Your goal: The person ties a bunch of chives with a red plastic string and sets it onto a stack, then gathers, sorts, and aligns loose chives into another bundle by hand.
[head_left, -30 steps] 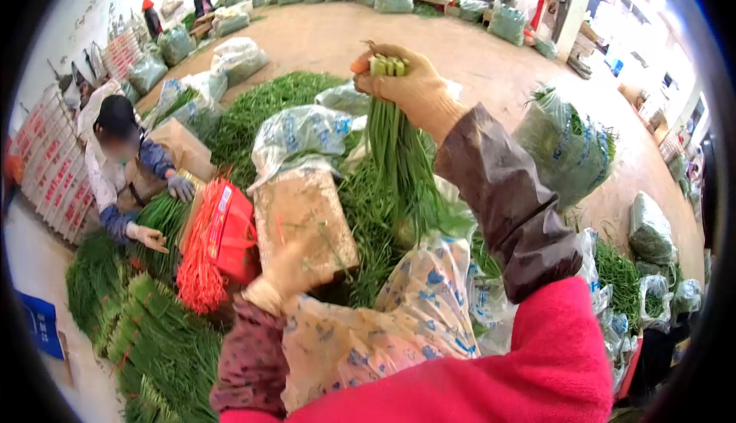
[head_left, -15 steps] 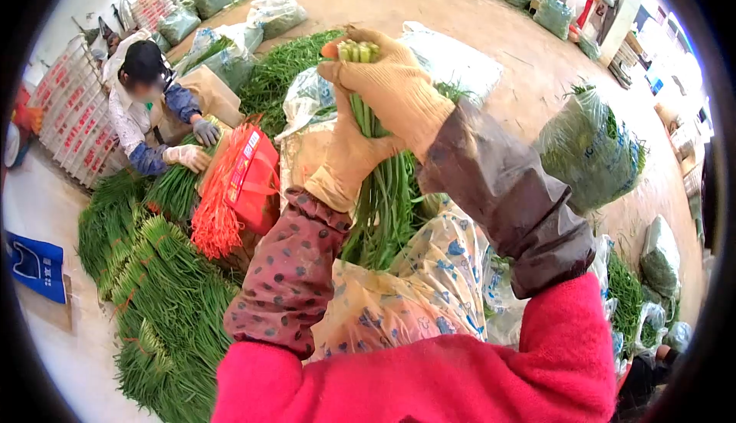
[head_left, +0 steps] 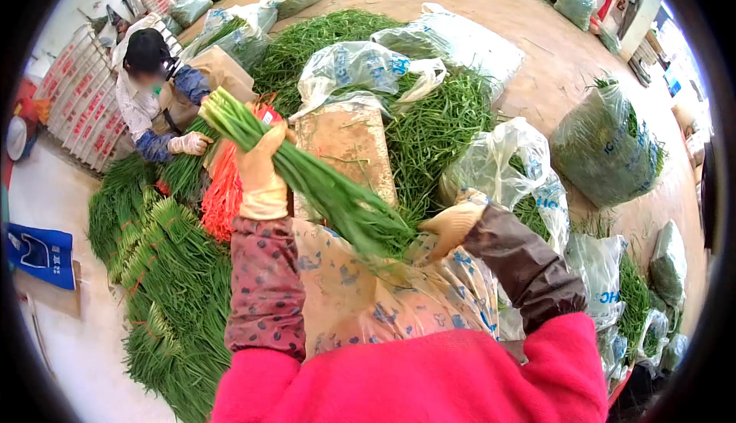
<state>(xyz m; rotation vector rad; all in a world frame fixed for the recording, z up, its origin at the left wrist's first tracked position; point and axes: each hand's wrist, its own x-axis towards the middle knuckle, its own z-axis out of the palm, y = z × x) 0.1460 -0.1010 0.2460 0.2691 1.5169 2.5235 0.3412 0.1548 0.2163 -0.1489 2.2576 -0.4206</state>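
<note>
My left hand [head_left: 262, 168], in a tan knit glove, is closed round a bunch of long green leafy stalks [head_left: 326, 185]. The pale cut ends point up and left, while the leafy ends slant down to the right and are partly blurred. My right hand [head_left: 454, 227], gloved alike, is beside the leaf tips with its fingers partly spread; I see nothing gripped in it. A worn wooden board [head_left: 345, 151] lies behind the bunch. Below it, a patterned plastic apron [head_left: 360, 289] covers my lap. Orange-red ties [head_left: 221, 193] hang left of my left hand.
Tied green bunches [head_left: 180, 285] are piled at left. A co-worker [head_left: 146, 90] in gloves sits beyond them, near stacked white crates [head_left: 80, 101]. Loose greens [head_left: 441, 143] lie behind the board, with plastic bags [head_left: 502, 159] at right and a large filled bag [head_left: 609, 147] farther right.
My hands have come down and apart. The bunch, upright between both hands before, is now tilted in my left hand alone. My right hand has moved down and right to the leaf tips.
</note>
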